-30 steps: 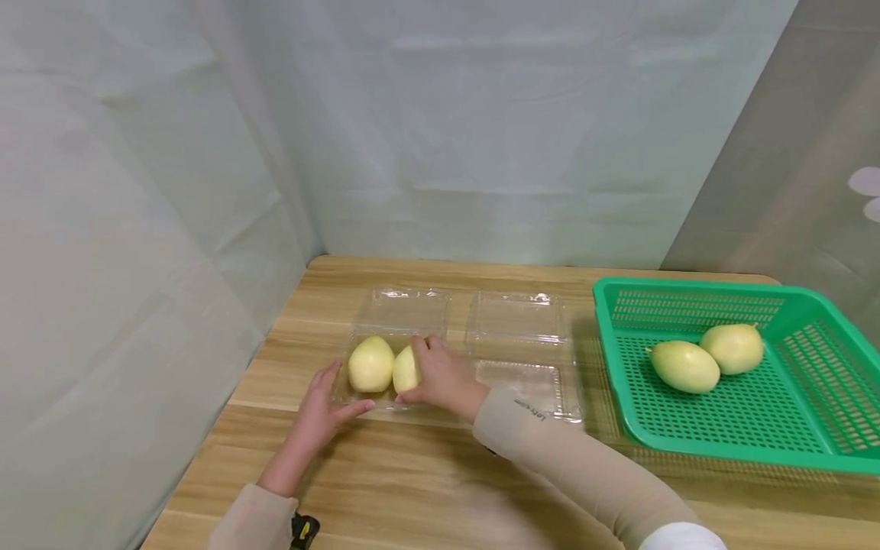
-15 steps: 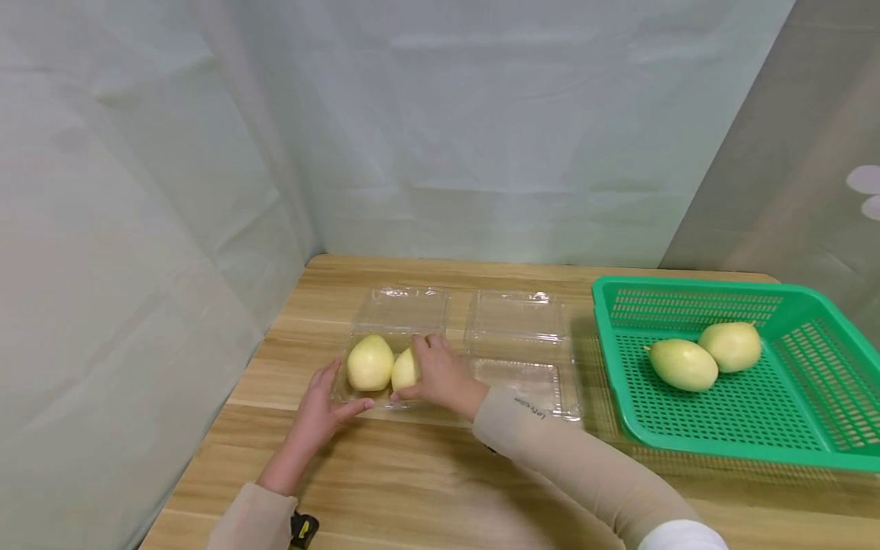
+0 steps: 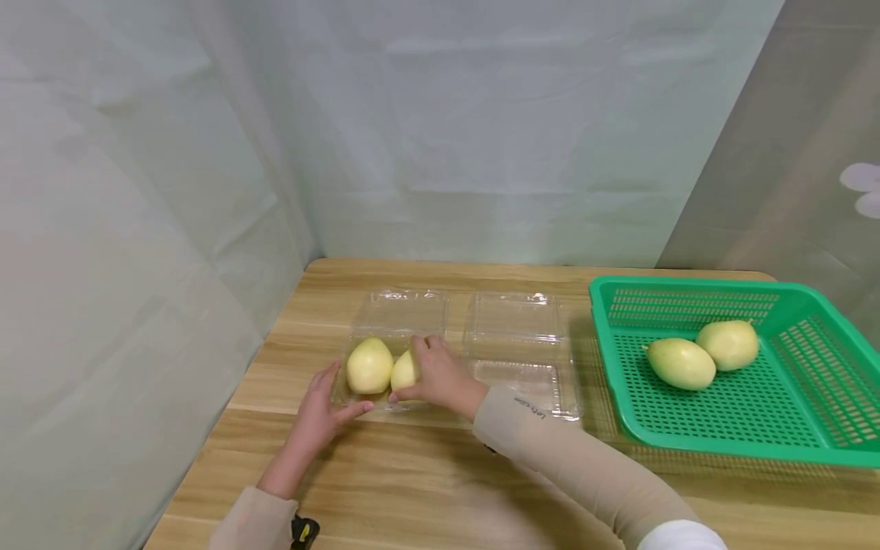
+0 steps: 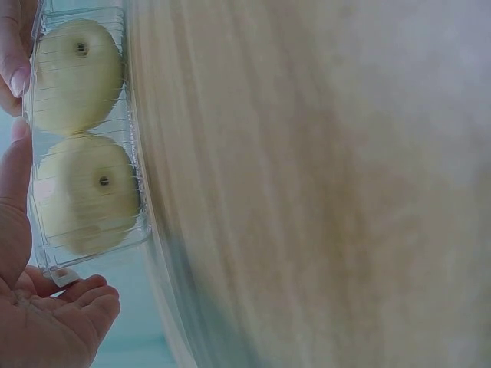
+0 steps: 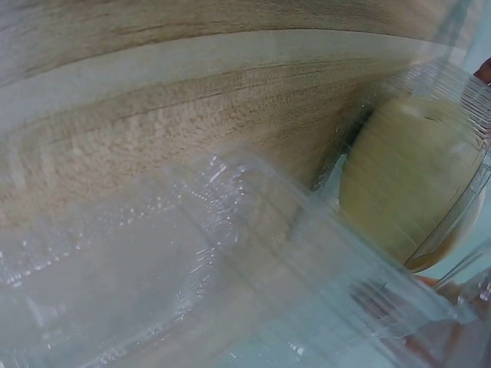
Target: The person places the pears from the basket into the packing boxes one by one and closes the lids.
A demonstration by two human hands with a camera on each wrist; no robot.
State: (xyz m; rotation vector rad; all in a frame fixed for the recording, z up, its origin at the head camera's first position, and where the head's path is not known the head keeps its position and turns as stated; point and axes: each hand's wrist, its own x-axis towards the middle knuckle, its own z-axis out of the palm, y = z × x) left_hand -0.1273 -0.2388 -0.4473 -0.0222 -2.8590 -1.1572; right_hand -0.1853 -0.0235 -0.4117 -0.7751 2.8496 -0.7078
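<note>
Two pale yellow pears lie side by side in the base of a clear plastic clamshell box [image 3: 380,405], its lid laid back. My right hand [image 3: 443,376] grips the right pear [image 3: 403,372] from above and the side, covering part of it. The left pear [image 3: 370,367] sits untouched beside it. At the box's near left corner, my left hand [image 3: 319,405] holds the box, thumb along the front and fingers at the left side. The left wrist view shows both pears [image 4: 88,195] through the box wall; the right wrist view shows one pear [image 5: 406,176] behind clear plastic.
A second clear clamshell box [image 3: 519,386] stands opened to the right of the first. Farther right is a green plastic basket [image 3: 619,397] holding two more pears [image 3: 681,364]. The wooden table [image 3: 385,481] ends at pale cloth [image 3: 495,153] behind and at the left.
Both hands stay at the box and the pears keep their places. The head view has shifted very slightly.
</note>
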